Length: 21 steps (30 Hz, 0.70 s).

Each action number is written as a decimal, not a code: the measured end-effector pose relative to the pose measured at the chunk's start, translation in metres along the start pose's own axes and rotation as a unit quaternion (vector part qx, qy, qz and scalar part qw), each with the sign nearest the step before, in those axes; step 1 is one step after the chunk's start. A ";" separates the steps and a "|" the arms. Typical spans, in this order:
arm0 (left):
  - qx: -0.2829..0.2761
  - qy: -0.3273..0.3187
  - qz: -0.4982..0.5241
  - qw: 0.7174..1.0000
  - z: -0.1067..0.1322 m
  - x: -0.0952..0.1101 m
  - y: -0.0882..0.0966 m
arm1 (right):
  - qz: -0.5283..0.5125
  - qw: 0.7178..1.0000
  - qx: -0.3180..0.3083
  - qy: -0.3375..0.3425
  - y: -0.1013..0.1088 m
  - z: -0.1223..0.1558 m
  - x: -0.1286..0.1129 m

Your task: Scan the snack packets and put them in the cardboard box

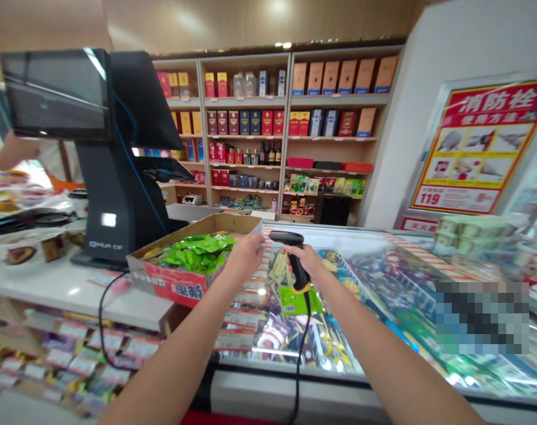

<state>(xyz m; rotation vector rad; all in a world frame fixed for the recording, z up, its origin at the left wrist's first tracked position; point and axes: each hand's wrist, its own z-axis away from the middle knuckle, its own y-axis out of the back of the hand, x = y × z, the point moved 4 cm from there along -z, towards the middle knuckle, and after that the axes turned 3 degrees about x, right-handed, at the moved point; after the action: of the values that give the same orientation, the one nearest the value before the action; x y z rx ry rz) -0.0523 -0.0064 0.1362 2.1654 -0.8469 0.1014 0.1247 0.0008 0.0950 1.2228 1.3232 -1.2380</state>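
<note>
My right hand [309, 261] is wrapped round the handle of a black barcode scanner [300, 273], its head tilted up towards the left. The scanner's black cable [304, 336] hangs down past the freezer front. Below the scanner, a green packet [290, 302] with a barcode label lies on the freezer's glass top. My left hand [249, 249] is at the right corner of an open cardboard box [191, 290], fingers curled together. What they hold, if anything, is hidden. Several shiny green packets [197, 251] fill the box.
A black checkout terminal [118, 171] stands on the white counter [69, 289] to the left. The glass-topped freezer [361, 236] stretches right, with egg cartons [467, 236] on it. Shelves of boxed bottles [246, 123] line the back. A person's arm [12, 152] shows at far left.
</note>
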 end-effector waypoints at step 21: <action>-0.093 0.311 0.356 0.876 0.031 -0.039 -0.139 | 0.061 0.997 0.041 0.012 0.092 0.008 0.046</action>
<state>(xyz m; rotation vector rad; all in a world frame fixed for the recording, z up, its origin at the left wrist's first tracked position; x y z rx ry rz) -0.0047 0.0574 0.0113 1.3942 -1.1468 0.9867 0.2128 -0.0043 0.0404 1.3604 1.2070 -1.2031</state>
